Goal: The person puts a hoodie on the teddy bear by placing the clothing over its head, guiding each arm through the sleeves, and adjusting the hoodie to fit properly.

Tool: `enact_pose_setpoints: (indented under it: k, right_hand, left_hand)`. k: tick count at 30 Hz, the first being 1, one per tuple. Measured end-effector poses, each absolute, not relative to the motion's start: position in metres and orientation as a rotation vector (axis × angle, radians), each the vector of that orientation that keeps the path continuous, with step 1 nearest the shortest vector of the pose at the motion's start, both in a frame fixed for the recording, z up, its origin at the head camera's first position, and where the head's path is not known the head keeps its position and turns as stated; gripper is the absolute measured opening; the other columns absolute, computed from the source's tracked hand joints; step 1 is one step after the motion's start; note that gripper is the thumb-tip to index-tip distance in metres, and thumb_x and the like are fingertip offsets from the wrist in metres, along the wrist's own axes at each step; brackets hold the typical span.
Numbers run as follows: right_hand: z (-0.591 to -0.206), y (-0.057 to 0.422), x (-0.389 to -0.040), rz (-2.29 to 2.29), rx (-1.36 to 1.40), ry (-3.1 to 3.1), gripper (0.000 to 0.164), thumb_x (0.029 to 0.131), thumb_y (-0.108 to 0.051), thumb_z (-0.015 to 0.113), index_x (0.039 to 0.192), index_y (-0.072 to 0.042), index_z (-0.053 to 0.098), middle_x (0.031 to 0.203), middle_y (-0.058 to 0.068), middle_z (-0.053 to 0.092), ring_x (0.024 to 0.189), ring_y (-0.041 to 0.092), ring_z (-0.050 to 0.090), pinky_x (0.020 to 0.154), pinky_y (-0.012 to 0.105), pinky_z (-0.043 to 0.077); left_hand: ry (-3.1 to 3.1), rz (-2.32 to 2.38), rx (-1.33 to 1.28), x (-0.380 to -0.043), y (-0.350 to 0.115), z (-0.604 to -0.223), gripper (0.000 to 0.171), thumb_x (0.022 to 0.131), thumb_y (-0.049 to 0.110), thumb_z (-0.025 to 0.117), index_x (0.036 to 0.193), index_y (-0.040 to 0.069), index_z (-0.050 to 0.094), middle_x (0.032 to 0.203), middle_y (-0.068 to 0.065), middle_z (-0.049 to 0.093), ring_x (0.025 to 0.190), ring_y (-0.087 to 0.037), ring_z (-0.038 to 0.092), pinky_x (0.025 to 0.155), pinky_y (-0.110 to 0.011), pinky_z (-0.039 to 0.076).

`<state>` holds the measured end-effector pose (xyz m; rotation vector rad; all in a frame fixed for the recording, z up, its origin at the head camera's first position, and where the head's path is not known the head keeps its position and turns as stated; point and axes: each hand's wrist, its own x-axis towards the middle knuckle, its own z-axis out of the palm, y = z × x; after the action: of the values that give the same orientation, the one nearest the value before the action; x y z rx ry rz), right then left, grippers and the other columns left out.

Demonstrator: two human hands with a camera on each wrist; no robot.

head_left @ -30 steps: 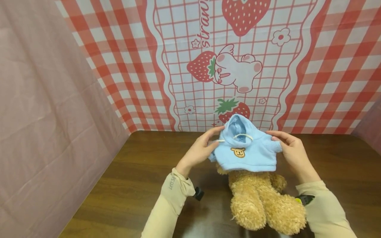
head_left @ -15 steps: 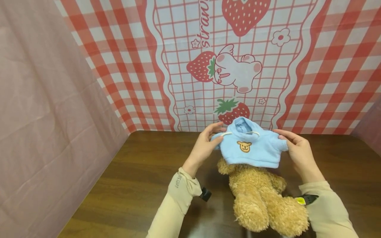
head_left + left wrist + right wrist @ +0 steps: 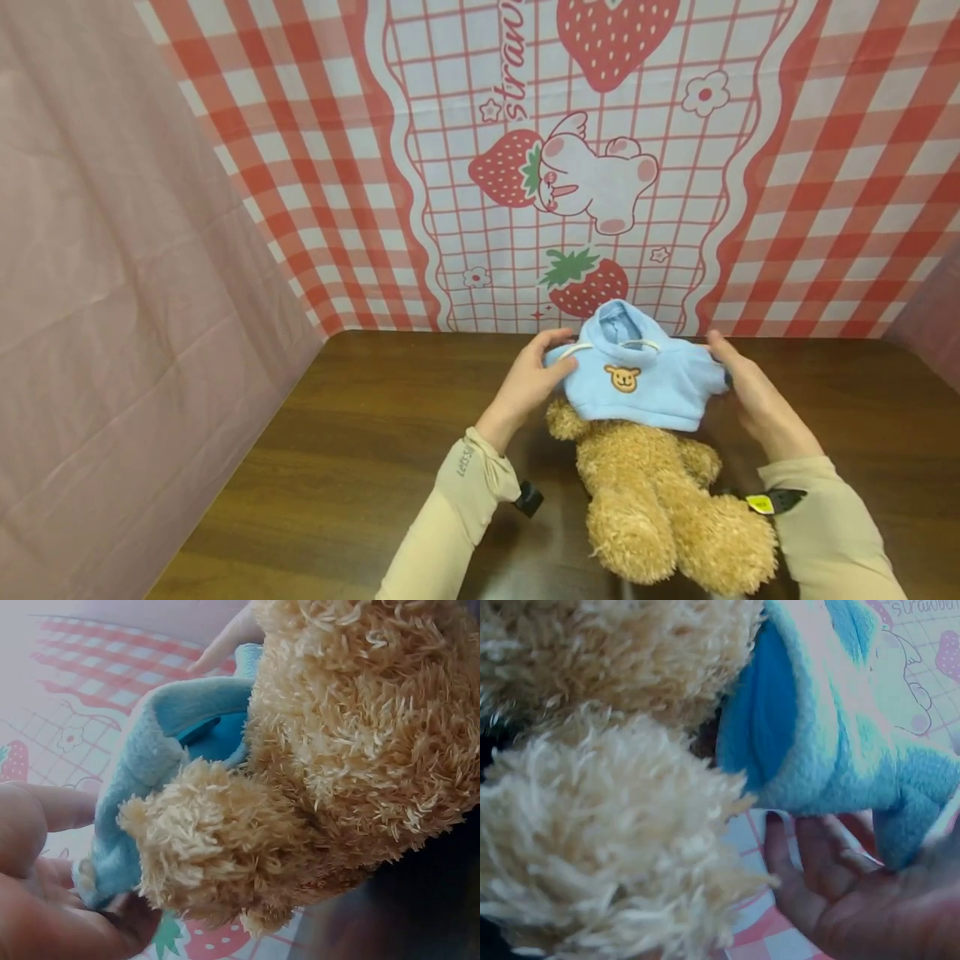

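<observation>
A small light-blue hoodie (image 3: 641, 379) with a bear-face patch and white drawstrings is held up over the head end of a tan plush teddy bear (image 3: 626, 467). The bear lies on its back, feet nearest me; its head is hidden behind the hoodie. My left hand (image 3: 528, 379) grips the sleeve at the hoodie's left, thumb in front and fingers behind. At the opposite sleeve, my right hand (image 3: 753, 396) has its fingers stretched out. The right wrist view shows those fingers reaching behind the hoodie (image 3: 817, 750). In the left wrist view, the hem hangs open beside the bear's paw (image 3: 217, 840).
Everything rests on a dark brown wooden table (image 3: 360, 467). A red-and-white checked cloth (image 3: 330, 167) with strawberry prints stands behind the table's far edge. A pale pink curtain (image 3: 120, 292) hangs at the left. Black straps sit at both wrists.
The hoodie has moved right, and its neck opening faces me more flatly. Both hands have shifted right with it. My right hand's fingers have straightened from a pinch on the sleeve.
</observation>
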<state>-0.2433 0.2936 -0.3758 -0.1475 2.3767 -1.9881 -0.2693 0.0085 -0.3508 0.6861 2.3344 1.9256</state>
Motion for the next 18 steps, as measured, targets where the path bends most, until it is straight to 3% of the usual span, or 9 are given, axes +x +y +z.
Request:
enact_pose_setpoints:
  k: [3,6,10,13,18]
  right_hand:
    - [-0.371,0.282,-0.239,-1.727,-0.084,2.488,0.063,0.094,-0.045,0.039,0.139,-0.003,0.028,0.129,0.009,0.045,0.107,0.007,0.046,0.088,0.033,0.041]
    - [-0.374,0.273,-0.24,-1.562,-0.121,2.547,0.076,0.092,-0.043,0.045,0.141,0.007,0.016,0.136,0.026,0.035,0.116,0.025,0.044,0.092,0.046,0.041]
    - [-0.383,0.27,-0.242,-1.589,-0.201,2.422,0.073,0.093,-0.04,0.046,0.14,0.007,0.015,0.13,0.023,0.042,0.108,0.019,0.051,0.088,0.043,0.045]
    - [-0.388,0.268,-0.243,-1.666,-0.242,2.237,0.071,0.094,-0.038,0.045,0.14,0.004,0.01,0.131,0.02,0.039,0.108,0.013,0.05,0.088,0.04,0.045]
    - [-0.389,0.262,-0.243,-1.64,-0.24,2.152,0.071,0.095,-0.039,0.041,0.142,-0.001,0.002,0.141,0.025,0.022,0.126,0.031,0.035,0.098,0.045,0.037]
  left_hand:
    - [2.365,1.835,0.6,-0.269,0.01,-0.355,0.043,0.087,0.017,0.059,0.128,0.007,0.048,0.122,-0.011,0.053,0.108,-0.019,0.052,0.089,-0.029,0.043]
    - [2.375,1.774,0.541,-0.269,0.012,-0.359,0.045,0.087,0.02,0.06,0.128,0.007,0.048,0.119,-0.011,0.056,0.106,-0.019,0.053,0.088,-0.03,0.044]
    - [2.388,1.722,0.517,-0.269,0.013,-0.365,0.044,0.087,0.022,0.059,0.127,0.006,0.049,0.118,-0.011,0.057,0.105,-0.019,0.054,0.089,-0.03,0.043]
    - [2.401,1.697,0.546,-0.27,0.013,-0.368,0.042,0.088,0.023,0.058,0.125,0.005,0.05,0.117,-0.011,0.058,0.105,-0.02,0.054,0.089,-0.03,0.043]
    - [2.408,1.66,0.561,-0.269,0.012,-0.368,0.041,0.089,0.024,0.056,0.124,0.005,0.051,0.118,-0.012,0.057,0.107,-0.021,0.054,0.089,-0.029,0.043]
